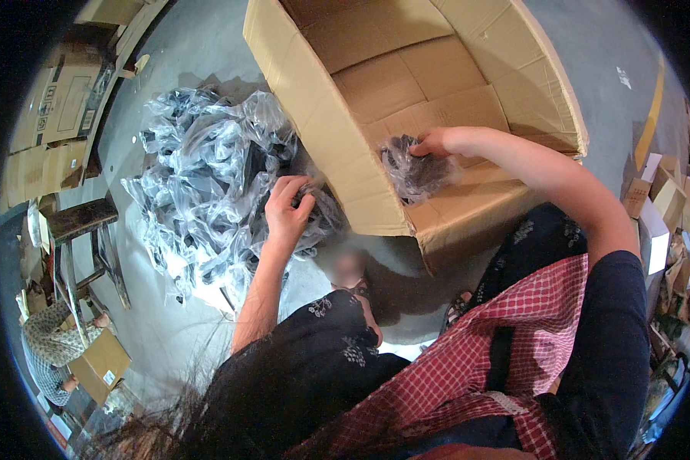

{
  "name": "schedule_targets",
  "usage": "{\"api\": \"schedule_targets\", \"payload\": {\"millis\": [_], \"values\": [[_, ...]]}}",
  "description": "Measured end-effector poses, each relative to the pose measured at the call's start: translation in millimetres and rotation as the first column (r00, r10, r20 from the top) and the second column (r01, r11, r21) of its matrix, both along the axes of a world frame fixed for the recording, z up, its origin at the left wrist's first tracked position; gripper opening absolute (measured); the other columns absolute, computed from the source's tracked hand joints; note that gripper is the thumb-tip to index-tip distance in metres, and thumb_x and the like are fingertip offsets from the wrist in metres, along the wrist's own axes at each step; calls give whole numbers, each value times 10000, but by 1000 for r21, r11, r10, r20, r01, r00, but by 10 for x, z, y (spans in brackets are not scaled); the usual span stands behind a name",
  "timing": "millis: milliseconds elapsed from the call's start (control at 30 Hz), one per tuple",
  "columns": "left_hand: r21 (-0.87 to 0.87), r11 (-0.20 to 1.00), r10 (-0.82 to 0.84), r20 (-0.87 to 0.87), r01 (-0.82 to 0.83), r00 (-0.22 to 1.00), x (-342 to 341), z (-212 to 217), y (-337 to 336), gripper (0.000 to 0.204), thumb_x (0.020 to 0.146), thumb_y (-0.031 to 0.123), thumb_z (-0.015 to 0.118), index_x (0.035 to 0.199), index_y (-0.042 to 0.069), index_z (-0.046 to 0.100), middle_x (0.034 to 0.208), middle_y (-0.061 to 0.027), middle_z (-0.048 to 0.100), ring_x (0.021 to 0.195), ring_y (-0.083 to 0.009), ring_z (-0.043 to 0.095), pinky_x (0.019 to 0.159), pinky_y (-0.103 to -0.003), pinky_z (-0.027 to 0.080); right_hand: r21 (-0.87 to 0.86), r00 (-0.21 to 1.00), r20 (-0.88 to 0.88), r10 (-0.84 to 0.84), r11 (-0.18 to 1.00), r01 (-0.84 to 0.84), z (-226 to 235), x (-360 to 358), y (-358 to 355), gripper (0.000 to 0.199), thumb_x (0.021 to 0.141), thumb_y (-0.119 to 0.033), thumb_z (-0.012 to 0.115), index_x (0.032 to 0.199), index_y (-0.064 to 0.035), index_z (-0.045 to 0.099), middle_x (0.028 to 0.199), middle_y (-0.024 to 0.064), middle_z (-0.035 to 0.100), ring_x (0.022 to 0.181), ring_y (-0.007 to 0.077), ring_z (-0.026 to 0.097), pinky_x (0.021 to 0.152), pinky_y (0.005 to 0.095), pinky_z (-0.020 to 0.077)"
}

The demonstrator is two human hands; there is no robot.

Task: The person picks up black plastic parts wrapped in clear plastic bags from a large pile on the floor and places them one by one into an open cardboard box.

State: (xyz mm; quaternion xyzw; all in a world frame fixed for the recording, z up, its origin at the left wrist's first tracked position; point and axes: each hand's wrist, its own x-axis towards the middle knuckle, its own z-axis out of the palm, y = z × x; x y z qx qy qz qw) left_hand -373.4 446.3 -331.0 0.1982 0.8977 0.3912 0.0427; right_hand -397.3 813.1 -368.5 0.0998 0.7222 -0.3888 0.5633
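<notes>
Your right hand [435, 142] grips one plastic-wrapped dark part [410, 170] just inside the large cardboard box [322, 130] at one o'clock — the box looks otherwise bare. Your left hand [286, 207] closes on another wrapped part at the pile of bagged parts [207, 176] at ten o'clock — most remains. The box's near wall stands between both hands.

Brown cardboard box [326, 138]; clear bags [207, 184] of black parts; red-and-white checked apron [475, 360]; grey floor [199, 46].
</notes>
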Motion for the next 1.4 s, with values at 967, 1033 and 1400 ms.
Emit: {"api": "schedule_targets", "payload": {"millis": [967,1033,1400], "values": [[174,959,232,-25,-225,972,110,206,-347,230,780,-65,655,1002,-17,688,1043,-126,671,981,-231,631,888,-306,484,-272,765,405,-500,733,623,-425,107,35,330,1008,-290,497,1094,-22,670,1030,89,718,880,213,695,837,385,552],[159,963,227,-46,-217,973,105,217,-314,226,784,-66,654,1002,-18,688,1046,-127,670,983,-228,629,885,-305,484,-210,786,335,-520,772,600,-414,127,-50,343,1013,-305,490,1089,-23,670,1025,91,719,872,214,696,836,383,551],[247,923,300,18,-295,954,112,122,-250,228,799,-89,637,1013,-24,682,1058,-110,667,997,-200,617,887,-290,473,-190,614,527,-588,622,759,-343,-49,347,363,1000,-363,515,1102,-48,661,991,103,724,870,208,706,801,392,577]]}}
